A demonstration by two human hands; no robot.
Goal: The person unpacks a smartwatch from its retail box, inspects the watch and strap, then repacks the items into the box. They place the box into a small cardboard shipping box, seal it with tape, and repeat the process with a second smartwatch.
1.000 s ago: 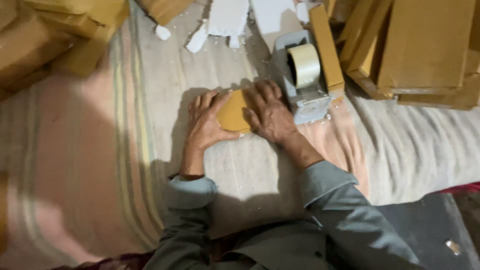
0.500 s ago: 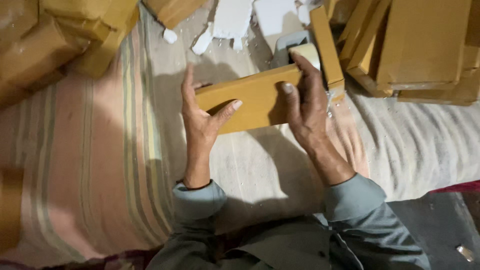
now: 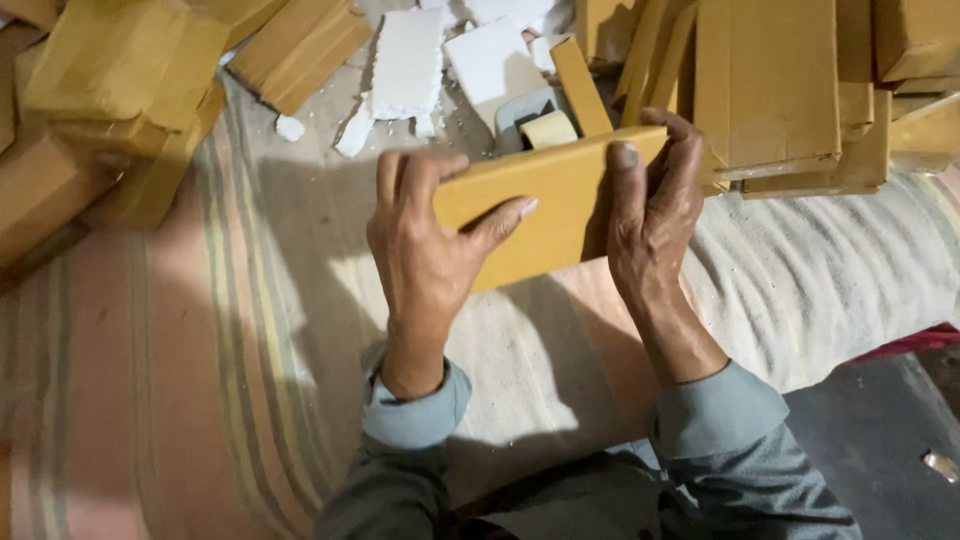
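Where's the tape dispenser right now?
In the head view the tape dispenser sits top centre on the cloth, mostly hidden behind the yellow box held between the left hand and right hand, just below the white foam pieces.

Tape dispenser (image 3: 535, 125) just behind the grips, white foam bits (image 3: 410, 60) beyond, stacked cardboard boxes (image 3: 765, 85) right & left, striped cloth (image 3: 180, 380) underneath.

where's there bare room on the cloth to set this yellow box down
The striped cloth is bare left of the left hand, below the stacked boxes. The white cloth right of the right hand is bare too. Up top it is crowded: tape dispenser, foam pieces, cartons.
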